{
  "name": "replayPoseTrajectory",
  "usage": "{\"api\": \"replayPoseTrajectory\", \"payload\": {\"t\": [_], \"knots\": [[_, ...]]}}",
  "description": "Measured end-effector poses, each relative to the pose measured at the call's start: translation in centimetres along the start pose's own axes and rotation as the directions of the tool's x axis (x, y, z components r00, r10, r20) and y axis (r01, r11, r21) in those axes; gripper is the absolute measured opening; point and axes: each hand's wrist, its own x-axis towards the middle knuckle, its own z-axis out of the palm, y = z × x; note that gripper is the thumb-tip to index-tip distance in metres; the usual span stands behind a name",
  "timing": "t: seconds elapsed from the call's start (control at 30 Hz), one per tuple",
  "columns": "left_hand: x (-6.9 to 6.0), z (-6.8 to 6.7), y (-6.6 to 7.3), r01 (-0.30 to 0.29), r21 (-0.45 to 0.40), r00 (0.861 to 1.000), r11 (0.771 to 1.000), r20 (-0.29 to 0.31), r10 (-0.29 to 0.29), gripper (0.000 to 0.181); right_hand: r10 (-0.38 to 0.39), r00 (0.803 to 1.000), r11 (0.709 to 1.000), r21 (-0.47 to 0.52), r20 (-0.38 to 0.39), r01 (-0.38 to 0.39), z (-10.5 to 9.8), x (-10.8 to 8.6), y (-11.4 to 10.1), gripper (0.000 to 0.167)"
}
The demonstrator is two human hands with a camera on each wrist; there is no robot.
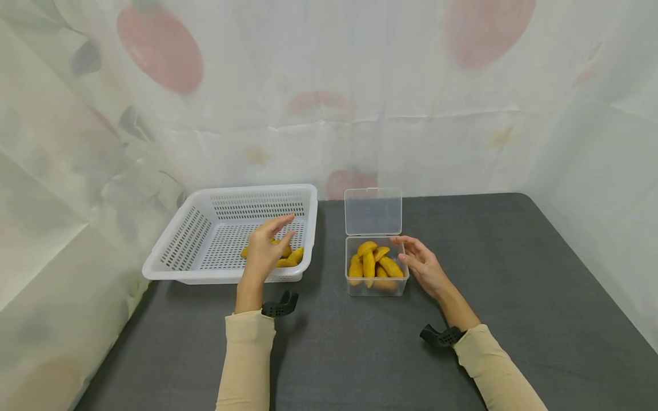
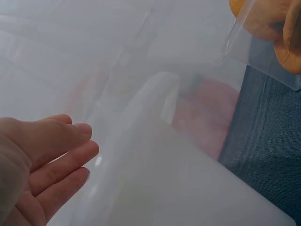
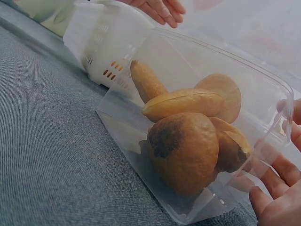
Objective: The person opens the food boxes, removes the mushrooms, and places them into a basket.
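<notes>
In the head view a clear box [image 1: 377, 288] with its lid [image 1: 373, 212] tipped back holds several yellow pieces [image 1: 368, 264]. My right hand [image 1: 425, 269] rests its fingers on the box's right side, as the right wrist view shows too. The left hand [image 1: 266, 246] hovers over the right part of a white basket [image 1: 230, 276], thumb and fingers apart with nothing between them. Beneath it lie several more yellow pieces [image 1: 295, 256]. The left wrist view has the left hand [image 2: 47, 165] at its lower left, fingers loosely bent.
A dark table [image 1: 329, 354] carries both containers, the basket on the left and the box at the middle. Behind and at the sides hangs a pale curtain [image 1: 288, 74] with fruit prints. Black bands are on both wrists.
</notes>
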Motion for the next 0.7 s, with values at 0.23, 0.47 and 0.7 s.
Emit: {"api": "replayPoseTrajectory", "payload": {"t": [0.23,0.47,0.7], "knots": [[0.0,0.2,0.4,-0.027,0.007,1.000,1.000,-0.004,0.027,0.034,0.004,1.000,1.000,0.006,0.001,-0.004,0.0,0.0,0.0,0.044],[0.2,1.2,1.4,-0.117,-0.012,0.993,0.993,0.001,0.117,0.031,0.006,1.000,1.000,0.014,-0.002,-0.006,0.0,-0.1,0.0,0.044],[0.3,2.8,2.3,-0.166,-0.049,0.985,0.985,0.043,0.168,0.029,0.024,1.000,1.000,-0.003,-0.010,-0.024,0.0,0.0,0.0,0.046]]}}
